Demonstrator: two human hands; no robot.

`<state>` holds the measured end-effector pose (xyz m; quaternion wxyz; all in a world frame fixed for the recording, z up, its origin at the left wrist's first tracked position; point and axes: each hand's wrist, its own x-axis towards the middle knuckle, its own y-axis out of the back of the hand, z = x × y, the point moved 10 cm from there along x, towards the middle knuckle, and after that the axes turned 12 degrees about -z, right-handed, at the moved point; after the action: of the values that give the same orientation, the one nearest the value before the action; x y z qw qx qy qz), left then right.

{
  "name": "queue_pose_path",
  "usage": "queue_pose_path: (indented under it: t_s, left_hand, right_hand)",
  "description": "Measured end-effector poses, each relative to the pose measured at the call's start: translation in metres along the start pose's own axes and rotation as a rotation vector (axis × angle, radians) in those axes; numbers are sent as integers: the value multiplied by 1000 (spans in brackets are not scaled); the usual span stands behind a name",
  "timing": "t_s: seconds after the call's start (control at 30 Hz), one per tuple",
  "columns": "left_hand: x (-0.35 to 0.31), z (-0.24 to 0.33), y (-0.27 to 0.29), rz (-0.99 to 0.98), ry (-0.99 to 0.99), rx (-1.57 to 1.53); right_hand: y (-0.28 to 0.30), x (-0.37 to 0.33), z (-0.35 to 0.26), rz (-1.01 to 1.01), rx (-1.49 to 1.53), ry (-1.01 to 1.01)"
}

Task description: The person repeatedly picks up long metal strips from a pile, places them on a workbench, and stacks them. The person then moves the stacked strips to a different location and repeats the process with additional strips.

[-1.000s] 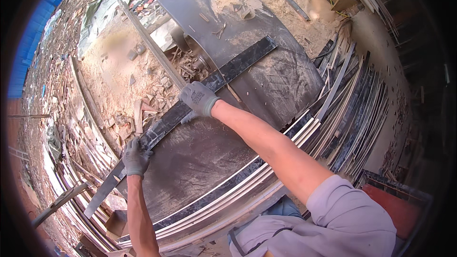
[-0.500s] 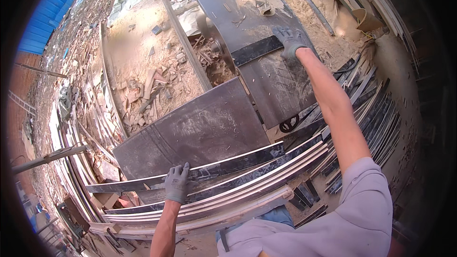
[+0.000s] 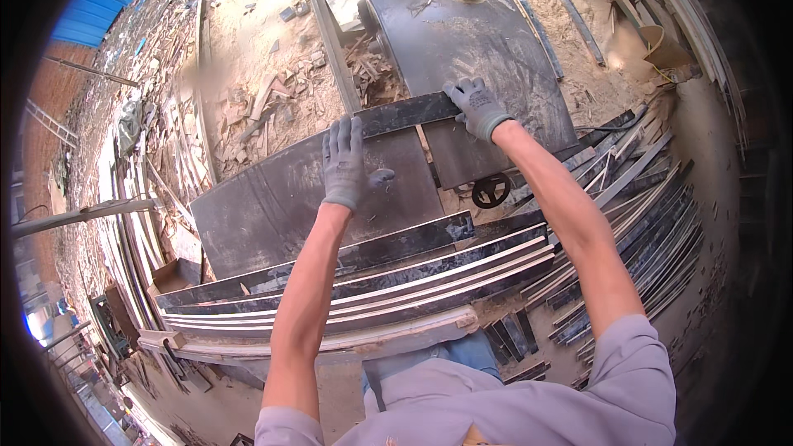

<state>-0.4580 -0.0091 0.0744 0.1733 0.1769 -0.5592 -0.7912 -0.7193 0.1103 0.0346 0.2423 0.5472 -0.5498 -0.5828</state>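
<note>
A short black board strip (image 3: pixel 405 114) lies crosswise over the dark flat tabletop panels (image 3: pixel 330 190). My right hand (image 3: pixel 477 109), in a grey glove, holds its right end, fingers bent over the edge. At the strip's left end, my left hand (image 3: pixel 345 161), also gloved in grey, rests with fingers stretched out and thumb apart. Part of that end is hidden behind the left fingers. Nearer to me, a long dark strip (image 3: pixel 396 241) with a pale edge lies along the front of the panels.
Several long strips with pale edges (image 3: pixel 429 285) are stacked between me and the panels. A black handwheel (image 3: pixel 491 191) sits below the right panel (image 3: pixel 496 149). Offcuts (image 3: pixel 636 239) pile up at right. A wooden beam (image 3: pixel 326 33) and sawdust lie beyond.
The short black strip has shifted left and nearer, with my right hand on it. My left hand has left the long front strip and reached forward to the short strip's left end.
</note>
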Motion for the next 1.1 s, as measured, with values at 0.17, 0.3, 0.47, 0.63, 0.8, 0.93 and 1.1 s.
queue_pose_path:
  t_s: [0.17, 0.3, 0.47, 0.63, 0.8, 0.93, 1.1]
  left_hand:
    - [74, -46, -36, -100, 26, -148]
    - [79, -51, -49, -29, -14, -229]
    - [84, -44, -39, 20, 3, -243]
    - [110, -52, -27, 22, 29, -273]
    - [130, -69, -24, 10, 44, -277]
    - [143, -73, -20, 8, 38, -271]
    - [162, -77, -11, 18, 6, -250]
  right_hand:
    - [-3, 26, -1, -22, 14, 82]
    - [2, 27, 6, 41, 5, 95]
    - [10, 34, 9, 51, 36, 89]
    - [19, 59, 18, 44, 85, 88]
    - [32, 85, 19, 55, 52, 93]
    - [35, 96, 21, 31, 62, 81]
    - [48, 110, 27, -3, 59, 61]
